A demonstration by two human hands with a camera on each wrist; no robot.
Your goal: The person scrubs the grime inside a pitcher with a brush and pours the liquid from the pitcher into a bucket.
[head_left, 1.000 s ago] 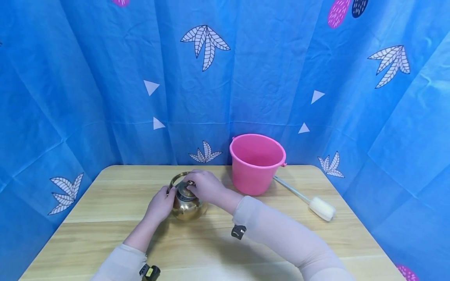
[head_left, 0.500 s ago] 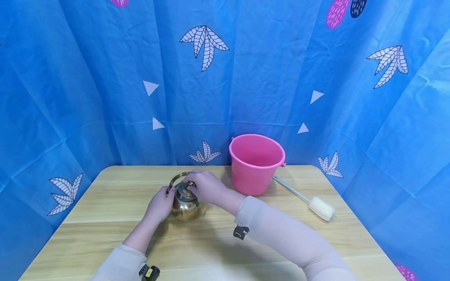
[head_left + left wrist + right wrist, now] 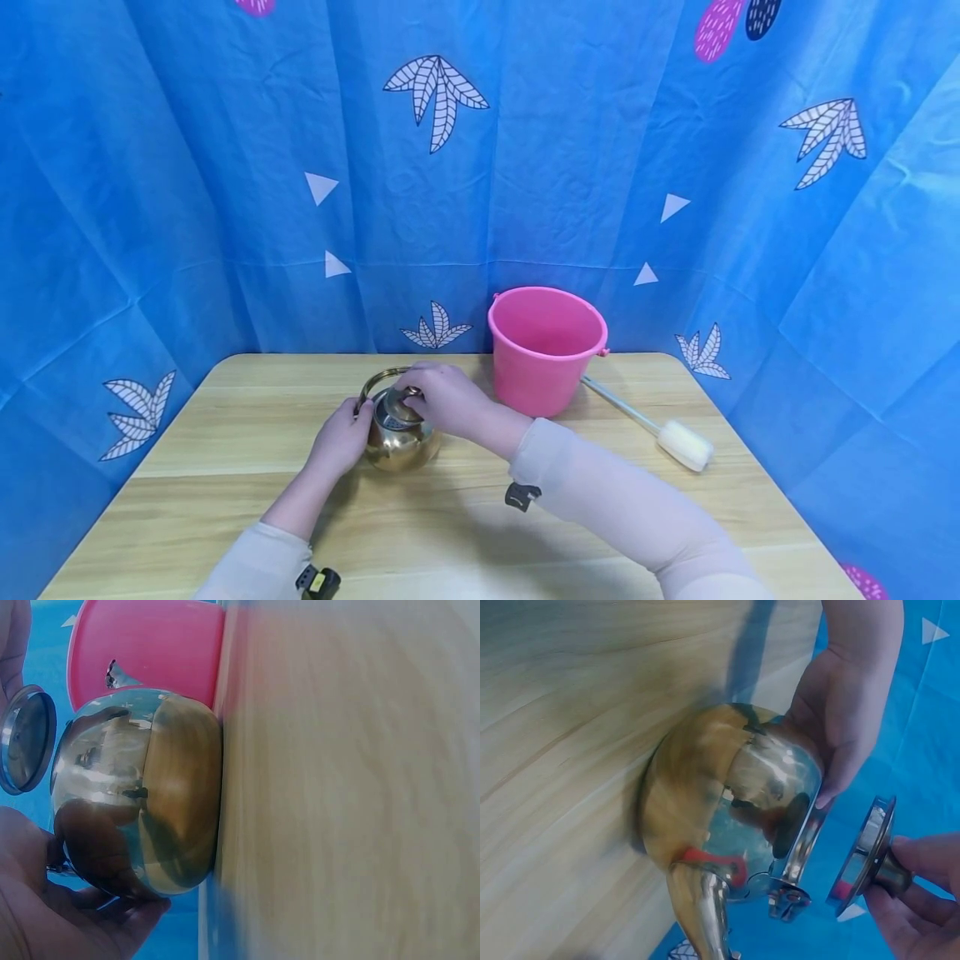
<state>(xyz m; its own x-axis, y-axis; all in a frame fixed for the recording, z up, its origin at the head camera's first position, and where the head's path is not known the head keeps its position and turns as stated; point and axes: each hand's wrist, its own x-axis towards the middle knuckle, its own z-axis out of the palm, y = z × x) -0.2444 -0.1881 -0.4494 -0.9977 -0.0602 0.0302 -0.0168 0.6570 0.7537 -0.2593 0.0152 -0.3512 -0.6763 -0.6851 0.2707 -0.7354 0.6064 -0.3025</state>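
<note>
A shiny gold-coloured metal kettle (image 3: 401, 452) stands on the wooden table, left of the middle. My left hand (image 3: 343, 440) grips it at the left side, near the base of its hoop handle (image 3: 378, 377), with fingers against the body in the left wrist view. My right hand (image 3: 453, 407) pinches the knob of the kettle's lid (image 3: 864, 855). The lid is off the opening, tilted and apart from the rim, as both wrist views show. In the right wrist view the spout (image 3: 701, 906) points downward in the frame. The kettle's inside is hidden.
Behind and to the right of the kettle stands a pink bucket (image 3: 536, 383). A long-handled brush with a white sponge head (image 3: 686, 445) lies to the bucket's right. Blue patterned curtains (image 3: 420, 208) close off the table's back and sides.
The lid has come up off the kettle and tilted, with my right hand shifting slightly right. My left hand keeps its place on the kettle.
</note>
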